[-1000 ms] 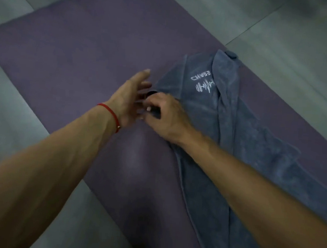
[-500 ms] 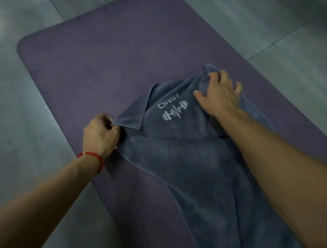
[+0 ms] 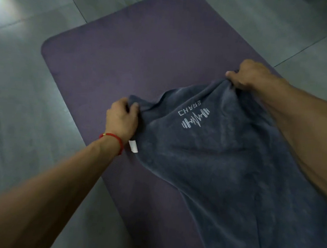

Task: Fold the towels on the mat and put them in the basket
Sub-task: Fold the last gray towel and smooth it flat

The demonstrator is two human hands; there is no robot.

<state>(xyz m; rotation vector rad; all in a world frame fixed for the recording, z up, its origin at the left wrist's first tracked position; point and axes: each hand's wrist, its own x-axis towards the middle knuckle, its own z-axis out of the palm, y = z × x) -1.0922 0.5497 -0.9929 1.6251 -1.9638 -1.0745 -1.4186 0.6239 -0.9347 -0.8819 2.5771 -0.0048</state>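
- One grey-blue towel lay spread over the right part of the single purple mat, a white logo near its far edge and one small white tag at its left edge.
- The left hand pinched the towel's far left corner, fingers curled around the bunched cloth.
- The right hand gripped the far right corner, fingers closed tight on the fabric.
- One red string bracelet circled the left wrist.
- Grey floor tiles surrounded the mat.
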